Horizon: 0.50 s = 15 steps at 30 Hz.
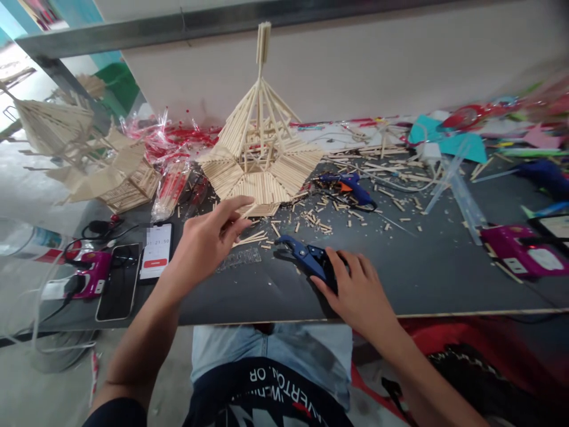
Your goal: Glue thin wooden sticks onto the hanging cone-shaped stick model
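Observation:
A tower-like model (258,187) built from thin wooden sticks stands at the middle of the table, with a flared skirt and a tall spire. My left hand (213,234) is at its near edge, thumb and forefinger pinched on a thin wooden stick (249,210). On the table to the right lies a blue hand cutter (304,254), its front end pointing left. My right hand (355,284) wraps round its rear end from above. Between the hands are a few loose sticks (251,238) and a small clear plastic strip (240,259).
Behind the right hand lies a blue glue gun (349,187) among scattered stick offcuts. Two phones (118,281) and a purple power strip (95,276) sit at left, another purple strip (524,252) at right. A second stick model (102,160) stands at far left.

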### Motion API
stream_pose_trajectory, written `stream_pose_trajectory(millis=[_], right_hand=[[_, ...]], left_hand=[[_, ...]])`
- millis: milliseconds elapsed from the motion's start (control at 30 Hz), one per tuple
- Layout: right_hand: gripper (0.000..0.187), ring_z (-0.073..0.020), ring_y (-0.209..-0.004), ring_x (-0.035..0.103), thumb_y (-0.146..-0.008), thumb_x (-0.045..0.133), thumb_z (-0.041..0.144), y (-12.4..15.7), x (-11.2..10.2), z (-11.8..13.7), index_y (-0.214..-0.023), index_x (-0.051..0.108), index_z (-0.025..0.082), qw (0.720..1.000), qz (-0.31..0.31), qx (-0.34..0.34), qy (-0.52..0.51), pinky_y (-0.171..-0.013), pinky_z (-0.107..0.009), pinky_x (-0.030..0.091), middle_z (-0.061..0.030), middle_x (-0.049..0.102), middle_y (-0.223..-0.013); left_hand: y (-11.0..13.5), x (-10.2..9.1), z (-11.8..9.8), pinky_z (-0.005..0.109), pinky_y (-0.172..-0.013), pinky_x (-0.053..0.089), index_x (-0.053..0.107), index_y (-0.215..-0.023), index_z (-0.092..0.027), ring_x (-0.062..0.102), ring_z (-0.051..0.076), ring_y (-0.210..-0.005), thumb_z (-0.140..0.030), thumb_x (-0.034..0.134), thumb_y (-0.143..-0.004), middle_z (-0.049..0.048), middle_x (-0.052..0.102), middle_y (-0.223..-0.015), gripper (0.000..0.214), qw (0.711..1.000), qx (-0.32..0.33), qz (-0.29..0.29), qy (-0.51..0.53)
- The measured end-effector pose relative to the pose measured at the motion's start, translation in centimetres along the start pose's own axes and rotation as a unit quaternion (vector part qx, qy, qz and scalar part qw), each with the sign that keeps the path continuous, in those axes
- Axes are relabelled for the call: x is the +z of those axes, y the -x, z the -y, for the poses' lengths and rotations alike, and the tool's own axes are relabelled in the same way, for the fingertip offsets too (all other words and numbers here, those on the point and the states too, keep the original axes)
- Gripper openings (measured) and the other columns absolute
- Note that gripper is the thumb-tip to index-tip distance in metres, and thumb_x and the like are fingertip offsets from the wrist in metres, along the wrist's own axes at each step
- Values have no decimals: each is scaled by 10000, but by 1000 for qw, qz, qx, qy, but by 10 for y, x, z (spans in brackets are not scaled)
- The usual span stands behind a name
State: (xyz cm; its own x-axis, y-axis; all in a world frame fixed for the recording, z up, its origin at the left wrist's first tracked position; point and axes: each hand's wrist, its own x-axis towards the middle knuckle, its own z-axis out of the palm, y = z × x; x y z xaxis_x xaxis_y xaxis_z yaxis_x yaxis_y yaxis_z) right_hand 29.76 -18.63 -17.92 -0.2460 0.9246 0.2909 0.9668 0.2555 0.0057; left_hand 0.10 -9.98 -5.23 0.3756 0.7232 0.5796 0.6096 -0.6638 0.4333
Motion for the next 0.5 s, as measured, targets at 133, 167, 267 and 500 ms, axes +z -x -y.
stream_pose_trajectory(millis=[133, 167, 267, 500], right_hand=[[713, -419, -1210, 530, -963, 512, 571, 0, 0, 7, -1420, 520, 24, 999, 16, 43, -22, -1046, -565, 465, -261, 580, -1325], [752, -429, -1234, 524, -956, 501, 609, -1, 0, 8, -1431, 508, 27, 998, 18, 52, -26, -1051, -576, 461, -266, 571, -1347], [825, -436, -1277, 519, -939, 441, 713, -10, -4, 5, -1424, 521, 50, 997, 24, 55, -54, -1041, -595, 465, -262, 586, -1362], [785, -332, -1060, 706, -931, 360, 793, -82, -67, -31, -1195, 726, 151, 987, -12, 60, -147, -900, -507, 532, -182, 740, -1157]], left_hand=[[-27, -10, -8, 207, -582, 492, 704, -945, -184, 659, 70, -606, -202, 677, -950, -27, 746, -753, 32, 996, 49, 52, -46], [-34, -11, -11, 211, -588, 495, 712, -922, -176, 664, 75, -614, -202, 674, -949, -22, 747, -746, 54, 996, 52, 51, -49], [-54, -15, -21, 225, -614, 526, 735, -820, -172, 687, 95, -639, -173, 698, -906, -15, 761, -742, 94, 998, 46, 17, -32], [-87, -16, -19, 186, -518, 547, 755, -834, -137, 686, 101, -622, -87, 710, -820, 2, 739, -744, 68, 989, -31, 51, 132]])
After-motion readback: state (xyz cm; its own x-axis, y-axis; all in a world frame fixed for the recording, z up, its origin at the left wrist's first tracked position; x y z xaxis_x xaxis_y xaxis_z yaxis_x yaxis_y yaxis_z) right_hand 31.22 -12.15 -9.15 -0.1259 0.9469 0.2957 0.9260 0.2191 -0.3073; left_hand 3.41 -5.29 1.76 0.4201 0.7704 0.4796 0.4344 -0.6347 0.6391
